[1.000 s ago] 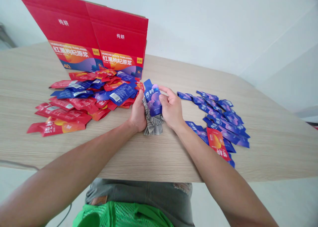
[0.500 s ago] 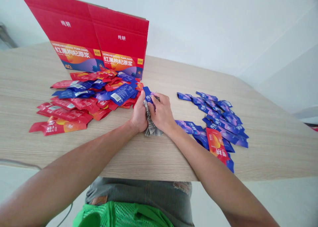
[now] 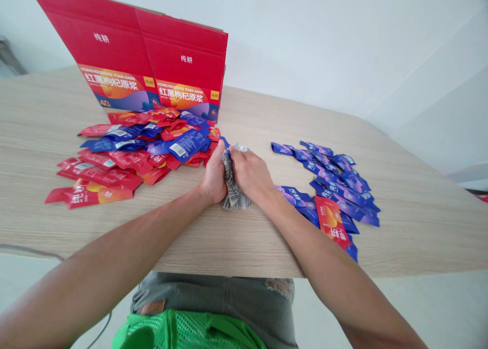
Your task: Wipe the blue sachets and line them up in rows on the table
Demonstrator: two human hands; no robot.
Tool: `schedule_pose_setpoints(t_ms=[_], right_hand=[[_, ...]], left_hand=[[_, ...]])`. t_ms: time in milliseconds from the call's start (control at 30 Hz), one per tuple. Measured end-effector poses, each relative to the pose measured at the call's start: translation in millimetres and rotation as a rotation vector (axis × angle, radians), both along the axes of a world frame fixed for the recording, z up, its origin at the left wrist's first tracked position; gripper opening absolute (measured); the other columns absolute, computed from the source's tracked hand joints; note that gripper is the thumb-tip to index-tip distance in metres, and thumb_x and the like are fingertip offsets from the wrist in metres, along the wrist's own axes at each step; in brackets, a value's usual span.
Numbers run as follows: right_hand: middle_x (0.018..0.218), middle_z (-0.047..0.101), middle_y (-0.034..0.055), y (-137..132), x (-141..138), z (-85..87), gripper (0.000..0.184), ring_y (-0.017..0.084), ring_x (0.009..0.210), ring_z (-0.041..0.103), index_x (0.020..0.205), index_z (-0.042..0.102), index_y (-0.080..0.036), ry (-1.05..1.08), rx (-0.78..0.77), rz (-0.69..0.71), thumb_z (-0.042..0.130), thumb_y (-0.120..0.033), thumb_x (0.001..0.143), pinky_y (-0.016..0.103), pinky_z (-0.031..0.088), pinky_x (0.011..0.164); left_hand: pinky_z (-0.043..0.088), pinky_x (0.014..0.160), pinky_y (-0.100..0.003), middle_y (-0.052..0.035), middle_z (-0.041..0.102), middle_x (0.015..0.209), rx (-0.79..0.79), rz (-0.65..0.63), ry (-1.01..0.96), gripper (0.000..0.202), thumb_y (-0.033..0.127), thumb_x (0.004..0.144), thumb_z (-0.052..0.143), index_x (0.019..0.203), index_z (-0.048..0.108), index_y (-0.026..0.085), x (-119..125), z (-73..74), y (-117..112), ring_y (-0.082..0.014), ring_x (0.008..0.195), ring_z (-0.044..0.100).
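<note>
Near the middle of the table my left hand (image 3: 214, 178) is closed around a blue sachet (image 3: 224, 142), of which only the top end shows. A crumpled grey striped cloth (image 3: 235, 195) hangs between my two palms, its lower end resting at the tabletop. My right hand (image 3: 252, 175) grips this cloth, fingers curled, and presses it against the sachet. The rest of the sachet is hidden by the hands and cloth. Just left of my hands lies a mixed heap of red and blue sachets (image 3: 188, 144).
Behind the heap stands a red printed carton (image 3: 183, 38). To the right, beyond my right forearm, several blue sachets (image 3: 324, 173) lie overlapping, with one red sachet (image 3: 331, 216) on top. The wooden table's (image 3: 213, 242) front edge runs close to my body.
My right hand has shifted slightly down and right, drawing the cloth over the sachet's face. Less of the blue sachet shows now. My left hand stays put.
</note>
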State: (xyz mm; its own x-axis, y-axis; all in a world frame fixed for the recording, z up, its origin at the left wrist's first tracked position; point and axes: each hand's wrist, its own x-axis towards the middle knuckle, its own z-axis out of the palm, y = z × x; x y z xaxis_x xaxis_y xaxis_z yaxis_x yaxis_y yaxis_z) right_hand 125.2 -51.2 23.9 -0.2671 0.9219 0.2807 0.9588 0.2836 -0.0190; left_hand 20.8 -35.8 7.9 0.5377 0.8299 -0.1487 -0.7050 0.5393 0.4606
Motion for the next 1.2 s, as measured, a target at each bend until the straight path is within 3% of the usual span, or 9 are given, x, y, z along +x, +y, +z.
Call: schedule_pose_setpoints(t_ms=[167, 400, 533, 633, 733, 867, 933, 1067, 1200], right_hand=[[0.131, 0.075, 0.0193, -3, 0, 3.1, 0.056, 0.032, 0.121, 0.067, 0.16, 0.05, -0.013, -0.006, -0.004, -0.015, 0.028, -0.014, 0.109, 0.043, 0.055, 0.099], [0.135, 0.072, 0.022, -7, -4, 3.2, 0.048, 0.033, 0.125, 0.065, 0.148, 0.062, -0.007, 0.017, 0.011, -0.004, 0.037, -0.027, 0.113, 0.042, 0.054, 0.103], [0.127, 0.076, 0.0215, -4, 2, 1.3, 0.046, 0.033, 0.12, 0.069, 0.142, 0.068, -0.008, 0.07, 0.029, 0.045, 0.039, -0.027, 0.112, 0.043, 0.054, 0.103], [0.122, 0.08, 0.016, -1, 5, -1.5, 0.042, 0.029, 0.113, 0.073, 0.137, 0.072, -0.015, 0.233, 0.053, 0.101, 0.04, -0.021, 0.11, 0.041, 0.055, 0.101], [0.116, 0.081, 0.0087, 3, 8, -5.9, 0.039, 0.024, 0.103, 0.075, 0.131, 0.075, -0.021, 0.531, 0.115, 0.119, 0.044, -0.022, 0.107, 0.037, 0.056, 0.095], [0.083, 0.076, 0.0032, 14, 15, -14.3, 0.038, 0.021, 0.072, 0.069, 0.134, 0.07, -0.018, 0.85, 0.099, -0.045, 0.045, -0.03, 0.107, 0.034, 0.055, 0.075], [0.086, 0.076, 0.0047, 19, 20, -19.0, 0.039, 0.021, 0.075, 0.069, 0.137, 0.066, -0.015, 0.903, 0.094, -0.12, 0.047, -0.029, 0.106, 0.034, 0.055, 0.076], [0.123, 0.075, 0.0161, 23, 25, -25.8, 0.037, 0.027, 0.113, 0.069, 0.127, 0.072, -0.014, 0.717, 0.19, -0.087, 0.051, -0.016, 0.097, 0.043, 0.054, 0.1], [0.128, 0.073, 0.0164, 17, 17, -25.2, 0.033, 0.03, 0.124, 0.064, 0.12, 0.079, -0.016, 0.421, 0.174, 0.05, 0.053, -0.03, 0.106, 0.046, 0.048, 0.111]], left_hand=[[0.061, 0.102, -0.045, -0.0078, 0.083, 0.102, 0.027, 0.01, 0.017, 0.054, 0.067, 0.099, 0.057, 0.117, 0.077, 0.021, 0, 0.7, -1, -0.0314, 0.112, 0.078], [0.062, 0.099, -0.046, -0.0076, 0.083, 0.099, 0.036, 0.058, 0.037, 0.052, 0.067, 0.097, 0.062, 0.113, 0.078, 0.021, -1, -0.4, 1, -0.0321, 0.105, 0.08], [0.062, 0.098, -0.046, -0.0081, 0.083, 0.098, 0.037, 0.043, 0.041, 0.054, 0.069, 0.095, 0.064, 0.114, 0.078, 0.02, -1, -2.1, 3, -0.0315, 0.102, 0.08], [0.063, 0.098, -0.045, -0.0078, 0.083, 0.099, 0.034, 0.049, 0.043, 0.055, 0.069, 0.094, 0.063, 0.116, 0.078, 0.021, -1, -2.4, 3, -0.0317, 0.103, 0.08], [0.063, 0.098, -0.045, -0.0066, 0.083, 0.101, 0.019, 0.062, 0.048, 0.053, 0.065, 0.101, 0.054, 0.12, 0.078, 0.022, -1, -1.1, 2, -0.0304, 0.105, 0.08], [0.063, 0.099, -0.045, -0.0075, 0.084, 0.105, 0.046, 0.05, 0.028, 0.053, 0.062, 0.104, 0.05, 0.124, 0.077, 0.022, 0, 0.8, 2, -0.0297, 0.106, 0.08], [0.062, 0.1, -0.045, -0.0086, 0.084, 0.107, 0.061, 0.03, 0.011, 0.053, 0.064, 0.102, 0.053, 0.124, 0.077, 0.022, 1, 1.0, 2, -0.03, 0.106, 0.08], [0.062, 0.1, -0.046, -0.0083, 0.084, 0.107, 0.037, 0.032, 0.007, 0.052, 0.063, 0.101, 0.055, 0.123, 0.078, 0.022, 1, 0.4, 2, -0.0302, 0.106, 0.08], [0.062, 0.101, -0.045, -0.0079, 0.083, 0.103, -0.002, 0.072, 0.007, 0.051, 0.062, 0.102, 0.055, 0.122, 0.077, 0.022, 0, -1.0, 3, -0.03, 0.105, 0.08]])
